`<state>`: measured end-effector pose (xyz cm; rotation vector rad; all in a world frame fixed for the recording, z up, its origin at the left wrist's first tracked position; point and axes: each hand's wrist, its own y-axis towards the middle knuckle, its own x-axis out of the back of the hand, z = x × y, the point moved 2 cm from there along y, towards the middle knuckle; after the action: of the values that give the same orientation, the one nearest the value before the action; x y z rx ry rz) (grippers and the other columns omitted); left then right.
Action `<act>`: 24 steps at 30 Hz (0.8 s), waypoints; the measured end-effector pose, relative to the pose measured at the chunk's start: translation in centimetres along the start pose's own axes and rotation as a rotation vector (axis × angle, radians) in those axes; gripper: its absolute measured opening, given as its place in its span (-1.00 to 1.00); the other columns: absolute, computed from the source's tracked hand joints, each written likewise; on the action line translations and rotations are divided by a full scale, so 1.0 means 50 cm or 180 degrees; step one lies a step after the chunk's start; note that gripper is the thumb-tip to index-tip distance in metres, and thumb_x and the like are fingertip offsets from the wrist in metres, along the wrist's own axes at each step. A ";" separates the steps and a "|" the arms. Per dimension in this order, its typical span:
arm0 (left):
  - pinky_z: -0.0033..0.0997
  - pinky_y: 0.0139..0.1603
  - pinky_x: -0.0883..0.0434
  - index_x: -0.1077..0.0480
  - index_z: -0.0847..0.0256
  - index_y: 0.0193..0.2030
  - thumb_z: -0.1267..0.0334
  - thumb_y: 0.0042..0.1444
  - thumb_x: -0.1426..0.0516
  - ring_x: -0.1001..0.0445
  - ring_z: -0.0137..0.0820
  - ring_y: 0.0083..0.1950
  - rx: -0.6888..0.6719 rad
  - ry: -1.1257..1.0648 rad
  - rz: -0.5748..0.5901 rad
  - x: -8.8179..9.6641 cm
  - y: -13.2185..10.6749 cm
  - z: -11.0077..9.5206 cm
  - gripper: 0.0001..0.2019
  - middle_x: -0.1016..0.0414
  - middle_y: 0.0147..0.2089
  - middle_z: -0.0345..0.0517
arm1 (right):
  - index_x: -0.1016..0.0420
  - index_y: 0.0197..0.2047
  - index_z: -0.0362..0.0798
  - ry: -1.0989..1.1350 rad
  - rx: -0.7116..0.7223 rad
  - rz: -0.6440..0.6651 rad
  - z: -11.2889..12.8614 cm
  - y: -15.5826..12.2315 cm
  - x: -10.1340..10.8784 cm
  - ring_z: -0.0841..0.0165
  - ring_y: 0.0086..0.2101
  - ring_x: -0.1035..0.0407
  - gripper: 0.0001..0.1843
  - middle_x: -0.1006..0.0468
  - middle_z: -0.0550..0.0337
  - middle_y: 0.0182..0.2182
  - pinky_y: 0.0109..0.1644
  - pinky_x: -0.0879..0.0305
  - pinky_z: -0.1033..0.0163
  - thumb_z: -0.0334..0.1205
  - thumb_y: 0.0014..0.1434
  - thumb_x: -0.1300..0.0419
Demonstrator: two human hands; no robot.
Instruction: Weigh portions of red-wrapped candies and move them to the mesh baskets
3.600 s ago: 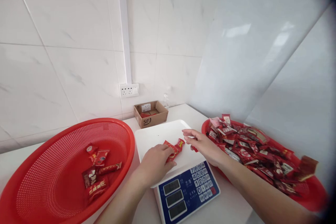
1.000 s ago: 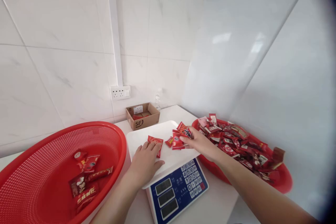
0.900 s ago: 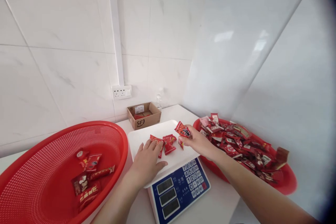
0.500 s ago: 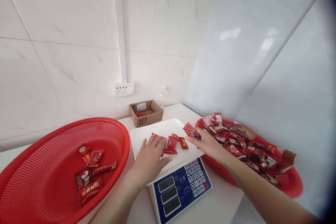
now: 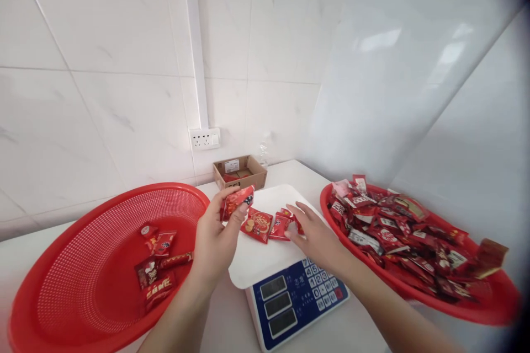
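Observation:
My left hand (image 5: 215,226) is raised over the back left corner of the white scale platform (image 5: 259,259), pinching a red candy packet (image 5: 237,202) between thumb and fingers. On the platform lie a red packet printed with round biscuits (image 5: 256,225) and a smaller red packet (image 5: 279,228). My right hand (image 5: 317,238) rests at the platform's right side, fingers apart, touching a small red packet (image 5: 298,226) that is partly hidden by the fingers.
A blue keypad and display panel (image 5: 296,303) fronts the scale. A red mesh basket (image 5: 103,194) holding several packets stands left, and a red basin (image 5: 372,291) heaped with packets stands right. Behind are a cardboard box (image 5: 239,172), a wall socket (image 5: 204,138) and a plastic bottle (image 5: 262,155).
My left hand has lifted off the platform with a packet pinched in it. My right hand has let go of its packet, which now lies among the others. The view has shifted slightly.

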<state>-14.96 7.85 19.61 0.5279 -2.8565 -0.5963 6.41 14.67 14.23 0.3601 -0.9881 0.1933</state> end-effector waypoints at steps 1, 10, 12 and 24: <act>-0.39 -0.22 -0.48 -0.34 0.18 0.05 0.06 0.16 -0.13 -0.53 -0.32 -0.18 -0.0022 -0.0049 -0.0064 0.004 -0.001 -0.002 -0.63 -0.53 -0.08 -0.06 | -0.27 0.21 -0.04 -0.0098 -0.0062 0.0122 -0.012 0.007 -0.010 0.12 0.25 -0.03 -0.44 -0.18 -0.04 0.26 0.31 -0.01 -0.05 -0.15 0.13 -0.11; -0.41 -0.24 -0.43 -0.37 0.11 0.01 0.15 0.20 -0.08 -0.52 -0.30 -0.19 0.0087 0.0799 0.1138 -0.019 -0.009 -0.007 -0.74 -0.55 -0.14 -0.13 | -0.34 0.16 0.02 0.0947 0.0098 -0.0094 0.023 -0.036 0.006 0.17 0.21 -0.12 -0.47 -0.28 0.03 0.21 0.30 -0.03 -0.07 0.01 0.15 -0.10; -0.40 -0.16 -0.40 -0.40 0.09 -0.04 0.20 0.19 -0.09 -0.50 -0.30 -0.14 -0.0011 0.1038 0.1915 -0.032 -0.019 -0.015 -0.78 -0.55 -0.13 -0.16 | -0.26 0.22 0.03 0.1548 -0.0020 -0.0069 0.036 -0.067 0.014 0.21 0.15 -0.23 -0.41 -0.33 0.02 0.18 0.23 -0.17 -0.01 0.08 0.17 -0.09; -0.14 0.02 -0.34 -0.32 0.22 0.02 0.24 0.24 -0.05 -0.37 -0.12 0.08 -0.0404 0.2537 0.1982 -0.060 -0.022 0.003 -0.76 -0.42 0.04 0.06 | -0.42 -0.38 0.00 0.1122 -0.0886 -0.0903 -0.009 -0.120 0.026 0.27 -0.44 -0.39 -0.53 -0.53 0.18 -0.50 -0.32 -0.30 0.22 0.25 0.09 -0.02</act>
<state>-11.91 8.08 18.75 -0.1447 -2.0311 -0.3350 9.39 9.31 13.85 0.1978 -0.5963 -0.1355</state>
